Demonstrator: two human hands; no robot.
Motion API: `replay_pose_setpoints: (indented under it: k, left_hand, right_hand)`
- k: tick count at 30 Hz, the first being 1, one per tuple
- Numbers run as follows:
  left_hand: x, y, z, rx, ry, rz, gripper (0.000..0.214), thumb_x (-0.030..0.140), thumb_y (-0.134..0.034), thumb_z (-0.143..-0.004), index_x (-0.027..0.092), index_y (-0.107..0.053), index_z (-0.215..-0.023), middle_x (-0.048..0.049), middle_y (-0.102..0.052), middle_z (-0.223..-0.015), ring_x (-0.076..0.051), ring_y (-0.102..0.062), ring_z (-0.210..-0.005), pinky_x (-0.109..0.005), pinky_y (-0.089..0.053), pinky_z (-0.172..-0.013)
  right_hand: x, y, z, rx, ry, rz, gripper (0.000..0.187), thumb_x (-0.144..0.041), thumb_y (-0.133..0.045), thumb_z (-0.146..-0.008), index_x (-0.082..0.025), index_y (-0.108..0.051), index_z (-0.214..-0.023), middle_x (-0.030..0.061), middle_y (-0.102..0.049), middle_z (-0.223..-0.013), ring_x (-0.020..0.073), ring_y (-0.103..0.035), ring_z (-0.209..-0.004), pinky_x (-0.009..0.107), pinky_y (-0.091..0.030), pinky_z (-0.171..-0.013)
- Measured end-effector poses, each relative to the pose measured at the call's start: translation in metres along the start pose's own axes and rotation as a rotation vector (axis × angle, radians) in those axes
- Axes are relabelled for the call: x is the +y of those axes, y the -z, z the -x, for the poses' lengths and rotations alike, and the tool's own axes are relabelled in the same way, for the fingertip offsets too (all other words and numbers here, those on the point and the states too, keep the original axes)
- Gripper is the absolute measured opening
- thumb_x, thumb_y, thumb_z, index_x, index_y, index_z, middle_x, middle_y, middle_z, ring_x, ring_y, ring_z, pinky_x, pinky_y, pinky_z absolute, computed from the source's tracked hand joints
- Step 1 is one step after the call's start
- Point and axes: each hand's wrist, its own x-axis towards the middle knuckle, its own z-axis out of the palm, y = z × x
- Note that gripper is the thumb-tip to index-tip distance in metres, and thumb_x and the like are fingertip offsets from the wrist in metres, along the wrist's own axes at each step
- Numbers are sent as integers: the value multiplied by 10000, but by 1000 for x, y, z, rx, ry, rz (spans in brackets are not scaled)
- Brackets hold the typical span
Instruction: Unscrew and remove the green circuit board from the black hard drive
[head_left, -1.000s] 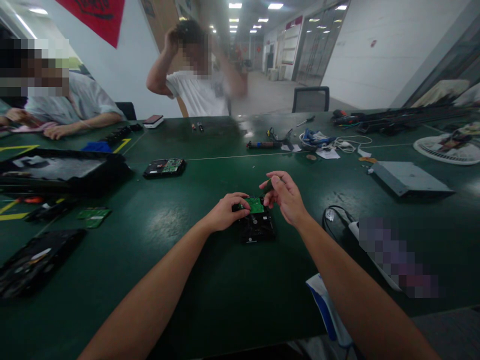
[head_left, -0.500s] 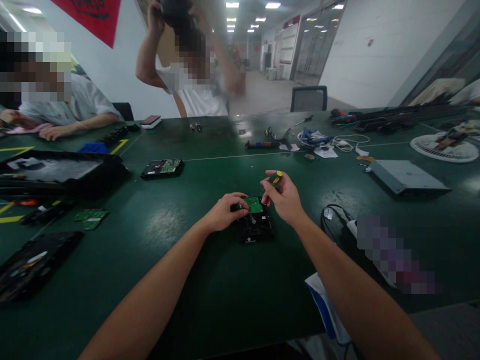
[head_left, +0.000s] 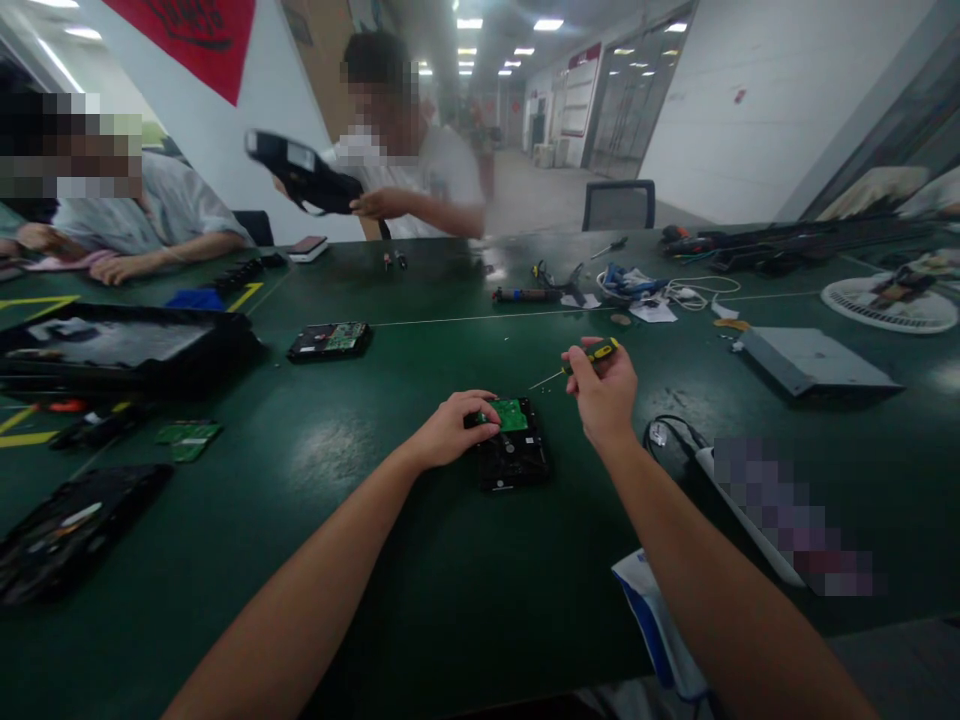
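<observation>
A black hard drive [head_left: 514, 455] with a green circuit board [head_left: 511, 413] on top lies on the green table [head_left: 420, 560] in front of me. My left hand [head_left: 450, 428] rests on the drive's left side, its fingers curled over the board's edge. My right hand [head_left: 601, 388] is raised to the right of the drive and grips a small screwdriver [head_left: 581, 362] with a yellow and black handle. The screwdriver's thin shaft points left, above the table and clear of the drive.
A second hard drive [head_left: 330, 339] lies further left, near a black tray [head_left: 112, 345]. Loose green boards [head_left: 187, 437] and an opened device [head_left: 67, 530] sit at the left. Cables, tools [head_left: 637, 282] and a grey box [head_left: 814, 358] are on the right. Two other people sit across; one holds a black device [head_left: 300, 175].
My right hand has lifted the screwdriver off the drive and swung it up and to the right. The person across has lowered a black device from their head.
</observation>
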Motion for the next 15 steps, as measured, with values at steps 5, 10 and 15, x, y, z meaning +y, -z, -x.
replay_pose_setpoints:
  k: [5,10,15]
  left_hand:
    - [3,2,1,-1,10,1,129,324,-695,-907,276,-731,-1022,-63,-605,-1428,-299,-506,-1383,-576,-350,-1164]
    - [5,3,2,-4,17,13,120,320,-692,-906,272,-724,-1011,-64,-599,-1432,-294,-507,-1380,-569,-351,-1162]
    - [4,3,3,-11,18,6,144,340,-687,-911,269,-714,-1034,-70,-588,-1444,-298,-486,-1399,-575,-341,-1165]
  right_hand:
    - [17,10,-12,131,-8,62,340,-433,-720,-844,-212,-601,-1074,11,-718,-846,93,-512,-491,238,-397,-452]
    - [19,27,-23,146,9,340,335,-499,-650,-876,-214,-636,-1051,-33,-635,-655,144,-601,-599,256,-467,-584]
    - [28,36,-28,-145,-201,565,218,-366,-525,-917,-204,-594,-1046,12,-691,-736,149,-626,-557,262,-448,-505]
